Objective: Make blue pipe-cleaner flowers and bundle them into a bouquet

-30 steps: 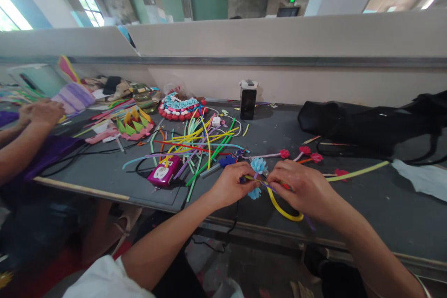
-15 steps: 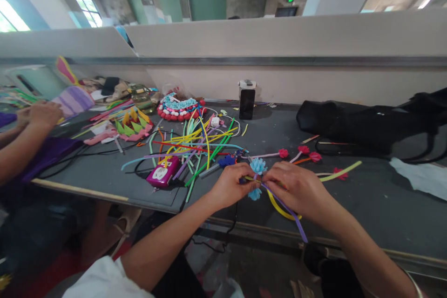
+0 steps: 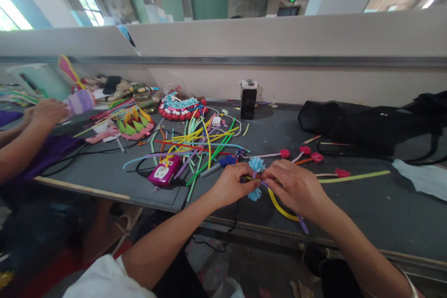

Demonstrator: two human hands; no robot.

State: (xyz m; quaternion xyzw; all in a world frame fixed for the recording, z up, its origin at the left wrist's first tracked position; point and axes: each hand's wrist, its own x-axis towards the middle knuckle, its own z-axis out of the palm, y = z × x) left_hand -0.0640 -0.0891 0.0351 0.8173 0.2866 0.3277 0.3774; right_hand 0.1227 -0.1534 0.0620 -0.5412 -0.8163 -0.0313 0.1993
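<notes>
My left hand is closed, its thumb and fingertips pinching pipe cleaner stems between two fluffy light-blue flowers. One blue flower stands above the fingertips, and another blue flower shows just below them. Close against it, my right hand is closed in a pinch on a purple pipe cleaner, whose free end sticks out under the palm. A curved yellow pipe cleaner loops beneath the right hand. From behind that hand a long yellow-green pipe cleaner points right. The exact joint is covered by my fingers.
Loose pipe cleaners pile up left of my hands, beside a magenta box. Red flowers on stems lie behind my right hand. Farther back are a phone and a black bag. A co-worker's hands work at left.
The yellow-green pipe cleaner now reaches farther right and lies lower. Less of the purple pipe cleaner shows beside my right hand. At left, the co-worker's striped purple piece has turned.
</notes>
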